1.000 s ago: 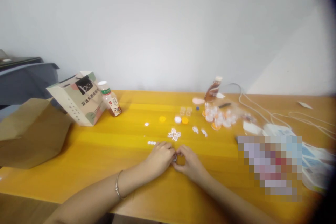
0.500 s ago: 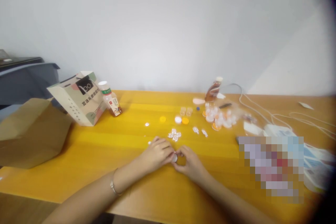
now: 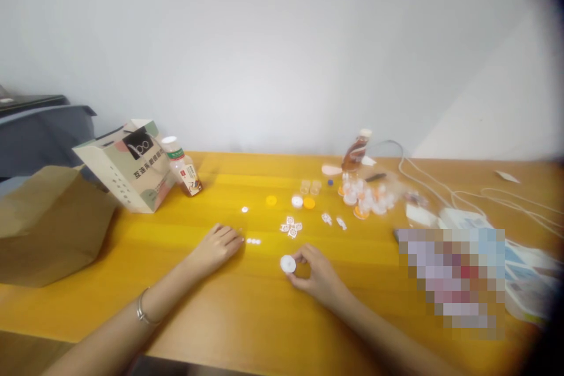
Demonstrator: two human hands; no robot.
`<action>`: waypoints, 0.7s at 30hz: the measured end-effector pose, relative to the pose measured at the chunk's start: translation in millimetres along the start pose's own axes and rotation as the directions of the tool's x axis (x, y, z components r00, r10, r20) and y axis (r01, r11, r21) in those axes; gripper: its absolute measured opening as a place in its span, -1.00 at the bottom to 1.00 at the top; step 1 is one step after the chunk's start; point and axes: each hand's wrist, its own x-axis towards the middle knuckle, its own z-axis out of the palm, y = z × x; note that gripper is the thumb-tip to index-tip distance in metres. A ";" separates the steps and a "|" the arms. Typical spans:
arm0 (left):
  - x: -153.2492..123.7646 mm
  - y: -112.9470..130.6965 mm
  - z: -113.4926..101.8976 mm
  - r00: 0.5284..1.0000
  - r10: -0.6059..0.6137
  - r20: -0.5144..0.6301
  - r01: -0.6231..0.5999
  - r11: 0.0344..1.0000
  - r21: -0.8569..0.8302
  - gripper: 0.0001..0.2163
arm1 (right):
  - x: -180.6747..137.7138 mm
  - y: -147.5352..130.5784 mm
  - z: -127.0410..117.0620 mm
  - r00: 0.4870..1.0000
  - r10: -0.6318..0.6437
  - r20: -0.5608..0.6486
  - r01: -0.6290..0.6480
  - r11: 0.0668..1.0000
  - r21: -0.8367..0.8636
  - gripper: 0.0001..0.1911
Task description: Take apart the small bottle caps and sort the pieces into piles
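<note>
My right hand [image 3: 315,270] pinches a round white bottle cap [image 3: 288,264] between thumb and fingers, its flat face turned toward me. My left hand [image 3: 219,245] rests on the table with its fingers closed together. At its fingertips is a tiny white spot, too small to make out. Just right of those fingers lies a short row of small white discs [image 3: 253,241]. Beyond the hands, white openwork flower-like pieces [image 3: 291,227] form a cluster, with two similar loose pieces [image 3: 326,219] to the right. One more small white disc [image 3: 245,210] lies farther back.
Yellow caps [image 3: 271,201], a white cap [image 3: 296,202] and two small clear cups [image 3: 305,187] stand mid-table. A pile of white and orange caps [image 3: 370,197] lies right, before a brown bottle [image 3: 355,151]. A milk-tea bottle [image 3: 183,170], gift bag [image 3: 132,170] and brown paper bag [image 3: 48,229] stand left.
My left hand has let go of the white cap and moved left to the small white discs. My right hand keeps the cap, now turned with its face toward me.
</note>
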 end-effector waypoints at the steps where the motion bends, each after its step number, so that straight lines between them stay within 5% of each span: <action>1: 0.5 0.9 0.4 1.000 -0.005 0.002 0.005 1.000 -0.009 -0.84 | 0.1 -0.3 -0.2 1.000 0.000 0.001 0.000 1.000 0.000 -0.88; 13: 24.4 21.4 -5.4 0.991 -0.108 -0.081 0.090 0.976 -0.197 -0.84 | 0.7 -0.9 -1.1 1.000 -0.016 -0.004 0.016 1.000 0.006 -0.88; 21: 72.4 67.1 -8.1 0.987 0.142 -0.079 -0.154 0.973 -0.174 -0.84 | 1.1 0.5 0.0 0.998 -0.051 -0.022 0.052 0.998 0.022 -0.87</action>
